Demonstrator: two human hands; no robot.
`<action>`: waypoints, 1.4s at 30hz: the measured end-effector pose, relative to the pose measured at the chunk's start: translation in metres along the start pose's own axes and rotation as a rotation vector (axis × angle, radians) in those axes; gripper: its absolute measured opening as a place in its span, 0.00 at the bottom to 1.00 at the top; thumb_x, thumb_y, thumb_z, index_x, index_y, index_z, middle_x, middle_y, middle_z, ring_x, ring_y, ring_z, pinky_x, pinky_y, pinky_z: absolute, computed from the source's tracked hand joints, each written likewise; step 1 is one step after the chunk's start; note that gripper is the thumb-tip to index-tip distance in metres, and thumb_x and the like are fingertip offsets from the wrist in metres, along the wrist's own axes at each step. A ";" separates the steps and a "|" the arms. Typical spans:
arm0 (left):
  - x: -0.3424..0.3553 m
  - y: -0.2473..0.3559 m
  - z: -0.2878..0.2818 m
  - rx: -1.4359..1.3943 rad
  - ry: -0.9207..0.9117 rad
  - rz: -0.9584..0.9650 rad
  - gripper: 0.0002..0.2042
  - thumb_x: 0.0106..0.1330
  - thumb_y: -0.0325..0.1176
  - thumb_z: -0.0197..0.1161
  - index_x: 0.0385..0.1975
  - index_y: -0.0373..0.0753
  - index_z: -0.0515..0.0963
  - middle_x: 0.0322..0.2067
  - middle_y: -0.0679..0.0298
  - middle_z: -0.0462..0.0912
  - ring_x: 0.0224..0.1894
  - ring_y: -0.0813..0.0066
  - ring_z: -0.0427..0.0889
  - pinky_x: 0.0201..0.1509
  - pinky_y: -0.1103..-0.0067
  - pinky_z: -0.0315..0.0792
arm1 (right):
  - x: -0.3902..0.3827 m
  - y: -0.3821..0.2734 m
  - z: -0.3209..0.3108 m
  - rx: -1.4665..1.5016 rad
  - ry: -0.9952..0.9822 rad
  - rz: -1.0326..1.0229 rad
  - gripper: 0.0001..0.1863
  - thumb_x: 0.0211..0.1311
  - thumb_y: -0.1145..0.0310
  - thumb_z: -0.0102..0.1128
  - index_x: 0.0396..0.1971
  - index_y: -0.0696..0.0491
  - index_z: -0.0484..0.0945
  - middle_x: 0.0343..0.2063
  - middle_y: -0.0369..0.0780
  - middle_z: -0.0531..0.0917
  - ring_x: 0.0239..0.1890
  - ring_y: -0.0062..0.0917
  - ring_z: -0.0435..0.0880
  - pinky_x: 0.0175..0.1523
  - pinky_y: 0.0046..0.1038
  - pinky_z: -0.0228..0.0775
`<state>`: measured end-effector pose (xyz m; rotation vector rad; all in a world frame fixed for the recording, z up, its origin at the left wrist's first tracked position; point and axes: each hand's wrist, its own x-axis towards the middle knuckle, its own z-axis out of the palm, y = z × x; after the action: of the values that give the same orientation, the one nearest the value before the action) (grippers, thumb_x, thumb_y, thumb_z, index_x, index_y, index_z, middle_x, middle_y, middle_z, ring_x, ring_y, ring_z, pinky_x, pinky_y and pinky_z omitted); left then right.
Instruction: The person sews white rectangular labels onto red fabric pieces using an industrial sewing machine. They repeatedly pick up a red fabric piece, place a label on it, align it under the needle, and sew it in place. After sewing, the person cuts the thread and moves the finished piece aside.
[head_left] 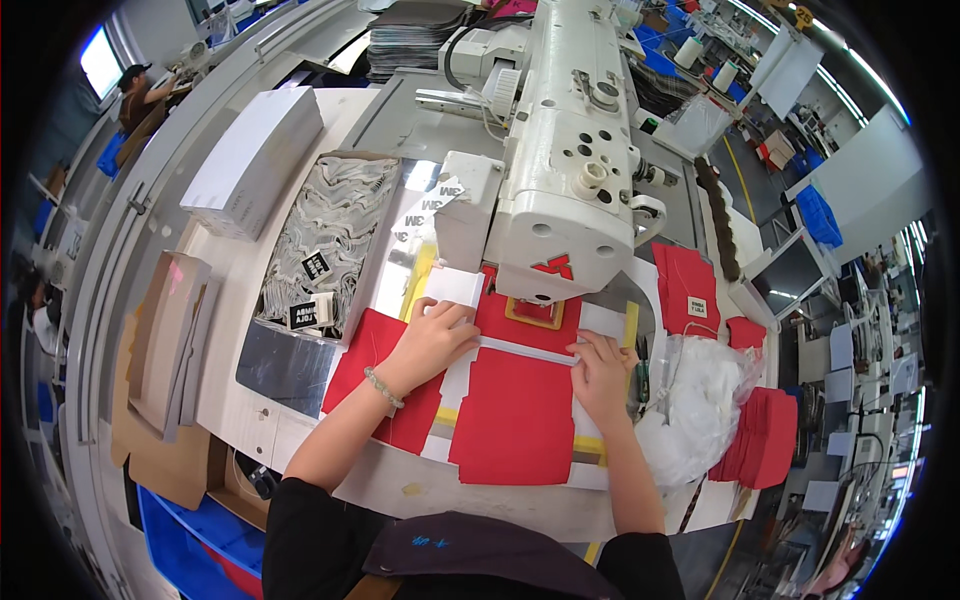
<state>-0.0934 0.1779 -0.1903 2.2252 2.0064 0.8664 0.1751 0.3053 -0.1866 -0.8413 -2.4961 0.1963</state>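
A large white sewing machine (565, 190) stands before me, its head over a red fabric piece (540, 328) inside a yellow-edged frame (533, 313). A white strip (525, 349) crosses the work, and a larger red fabric panel (513, 415) lies just nearer to me. My left hand (432, 345), with a beaded bracelet at the wrist, rests its spread fingers on the white sheet left of the strip. My right hand (602, 375) lies at the strip's right end, fingers bent but apart. Neither hand visibly grips anything. Another red piece (385, 385) lies partly under my left forearm.
At left, a box of folded woven labels (330, 225) stands by a white carton (255, 160) and an open cardboard box (165, 345). Rightward are a clear plastic bag (695, 410), stacked red pieces (765, 440) and dark-handled snips (642, 372). A blue bin (180, 545) sits below.
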 end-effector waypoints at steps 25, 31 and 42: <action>0.001 0.001 0.004 -0.037 -0.011 -0.083 0.12 0.56 0.38 0.69 0.37 0.44 0.77 0.54 0.63 0.74 0.59 0.66 0.71 0.60 0.59 0.58 | -0.004 -0.004 0.009 -0.140 0.101 -0.072 0.09 0.48 0.68 0.63 0.32 0.46 0.78 0.45 0.32 0.82 0.48 0.22 0.77 0.52 0.35 0.48; 0.000 0.000 0.004 -0.038 0.002 -0.067 0.11 0.56 0.38 0.69 0.35 0.45 0.78 0.53 0.63 0.76 0.59 0.65 0.72 0.59 0.59 0.58 | -0.005 -0.004 0.010 -0.163 0.096 -0.071 0.08 0.48 0.68 0.62 0.31 0.46 0.78 0.46 0.32 0.82 0.49 0.22 0.77 0.52 0.35 0.48; 0.003 0.008 0.010 0.108 -0.050 -0.016 0.11 0.59 0.35 0.65 0.38 0.42 0.72 0.59 0.65 0.74 0.61 0.66 0.71 0.62 0.58 0.57 | 0.010 -0.005 0.012 -0.179 0.060 0.001 0.13 0.55 0.64 0.62 0.42 0.47 0.78 0.51 0.32 0.81 0.54 0.24 0.75 0.51 0.36 0.50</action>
<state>-0.0820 0.1831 -0.1941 2.2581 2.0931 0.7093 0.1601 0.3074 -0.1914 -0.9057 -2.4830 -0.0522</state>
